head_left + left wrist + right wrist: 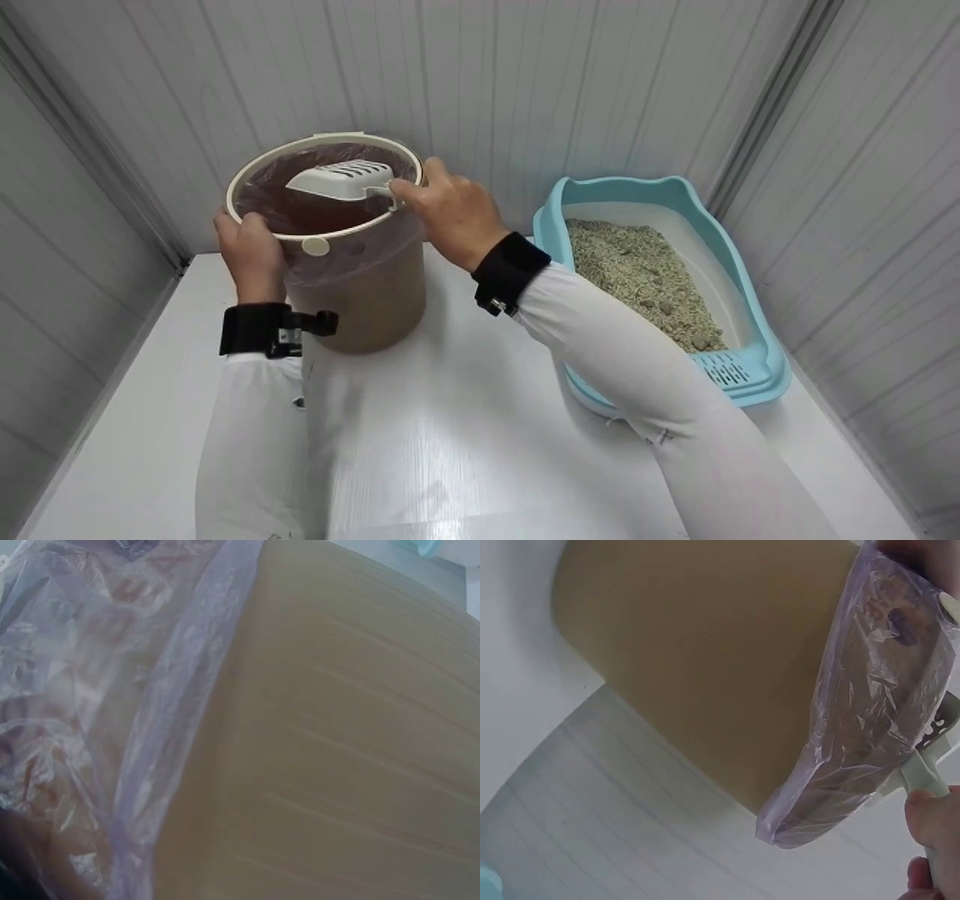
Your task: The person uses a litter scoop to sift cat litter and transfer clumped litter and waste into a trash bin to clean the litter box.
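Slotted white scoop [341, 180] over bin [375, 292]

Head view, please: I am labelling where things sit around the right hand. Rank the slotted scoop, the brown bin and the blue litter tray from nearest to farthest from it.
1. Slotted scoop: handle gripped in the right hand, over the bin's mouth.
2. Brown bin: just left of and below that hand.
3. Blue litter tray: off to the right, farthest.
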Available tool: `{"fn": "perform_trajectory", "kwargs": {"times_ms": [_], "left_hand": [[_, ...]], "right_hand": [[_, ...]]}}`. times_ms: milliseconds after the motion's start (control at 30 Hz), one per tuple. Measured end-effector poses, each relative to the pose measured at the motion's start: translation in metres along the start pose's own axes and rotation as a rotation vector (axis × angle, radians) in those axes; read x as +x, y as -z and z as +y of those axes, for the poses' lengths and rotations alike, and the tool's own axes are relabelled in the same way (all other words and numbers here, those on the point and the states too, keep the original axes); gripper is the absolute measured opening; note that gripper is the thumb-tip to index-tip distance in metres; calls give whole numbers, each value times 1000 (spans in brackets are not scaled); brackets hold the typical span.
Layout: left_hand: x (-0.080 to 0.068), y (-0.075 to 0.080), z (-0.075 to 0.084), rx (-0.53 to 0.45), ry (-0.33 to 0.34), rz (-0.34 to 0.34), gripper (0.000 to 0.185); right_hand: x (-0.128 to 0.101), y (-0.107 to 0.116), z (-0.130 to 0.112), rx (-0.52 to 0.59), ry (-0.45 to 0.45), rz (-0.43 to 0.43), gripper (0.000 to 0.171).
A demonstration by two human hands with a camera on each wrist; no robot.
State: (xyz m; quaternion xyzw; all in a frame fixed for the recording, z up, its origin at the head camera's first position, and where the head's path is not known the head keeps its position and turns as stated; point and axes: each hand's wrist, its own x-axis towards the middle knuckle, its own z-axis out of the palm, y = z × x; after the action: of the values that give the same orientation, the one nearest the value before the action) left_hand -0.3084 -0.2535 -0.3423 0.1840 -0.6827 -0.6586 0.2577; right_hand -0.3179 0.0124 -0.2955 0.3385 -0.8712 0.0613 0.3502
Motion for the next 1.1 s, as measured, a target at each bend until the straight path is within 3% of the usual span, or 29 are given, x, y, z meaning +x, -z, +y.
{"fn": "perform_trajectory", "kwargs": {"times_ms": [300, 500, 633, 833, 1100], "left_hand": [[1, 2, 0, -34, 7, 3, 60], [0, 1, 1, -15, 19, 2, 62], [-1, 0, 1, -6, 18, -4, 63], [-1, 0, 1, -6, 21, 2, 62], [-2, 0, 2, -27, 22, -7, 62]], "right_hand": [[-1, 1, 2, 86, -27, -53, 20], [1, 5, 3, 209, -115, -130, 17], [4, 9, 5, 372, -177, -207, 17], [8, 14, 9, 706, -335, -350, 38], [8, 13, 16, 885, -402, -378, 29]]}}
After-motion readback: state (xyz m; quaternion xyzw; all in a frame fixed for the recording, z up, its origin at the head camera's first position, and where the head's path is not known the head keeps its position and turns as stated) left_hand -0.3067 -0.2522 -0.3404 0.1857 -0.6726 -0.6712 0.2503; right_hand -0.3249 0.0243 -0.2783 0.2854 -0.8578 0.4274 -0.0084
